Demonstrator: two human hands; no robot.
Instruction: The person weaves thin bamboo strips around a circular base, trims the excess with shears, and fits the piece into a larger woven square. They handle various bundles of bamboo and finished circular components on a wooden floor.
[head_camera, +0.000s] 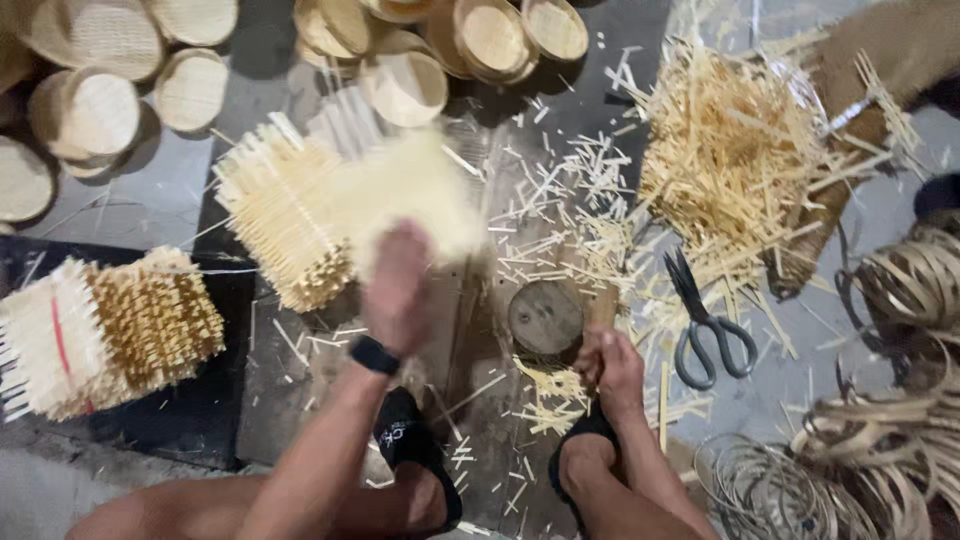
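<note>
Here we see our left hand blurred over a pale woven mat, apparently gripping its near edge, though we cannot tell how the fingers lie. Our right hand is closed around a wooden handle just beside a round wooden block on the floor. Black scissors lie to the right, near a heap of bamboo slivers. Stacked stick bundles sit touching the mat's left side, and round woven lids crowd the far left corner.
</note>
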